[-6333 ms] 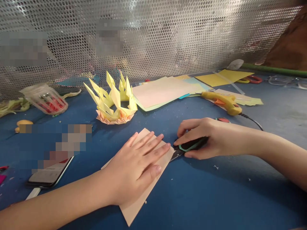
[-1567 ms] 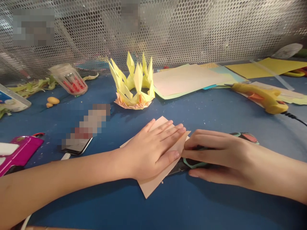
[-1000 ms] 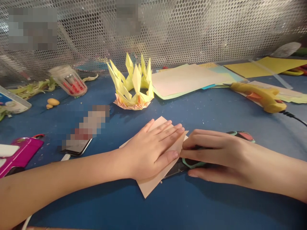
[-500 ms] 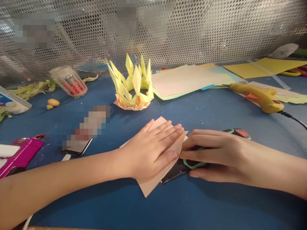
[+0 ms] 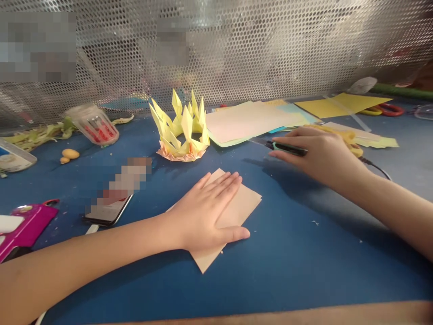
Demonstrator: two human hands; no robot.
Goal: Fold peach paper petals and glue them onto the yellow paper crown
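My left hand [image 5: 206, 216] lies flat with its fingers spread on a pale pink piece of paper [image 5: 245, 203], whose corners stick out at the right and below. Off the table at the right, my right hand [image 5: 318, 155] grips a black utility knife [image 5: 290, 148] with a green edge; part of the tool is hidden by the fingers. A yellow folded-paper crown [image 5: 184, 131] with a pink base stands behind my left hand.
Paper sheets [image 5: 243, 122] lie behind the crown's right side. A yellow glue gun [image 5: 352, 137] is partly behind my right hand. At the left are a phone [image 5: 111, 210], a magenta tool [image 5: 32, 225] and a jar [image 5: 96, 126]. A perforated metal screen [image 5: 253, 54] rises behind.
My right hand has moved up and away from the paper, taking the black and green tool with it. My left hand stays on the paper, its thumb now farther out. The view has shifted slightly.
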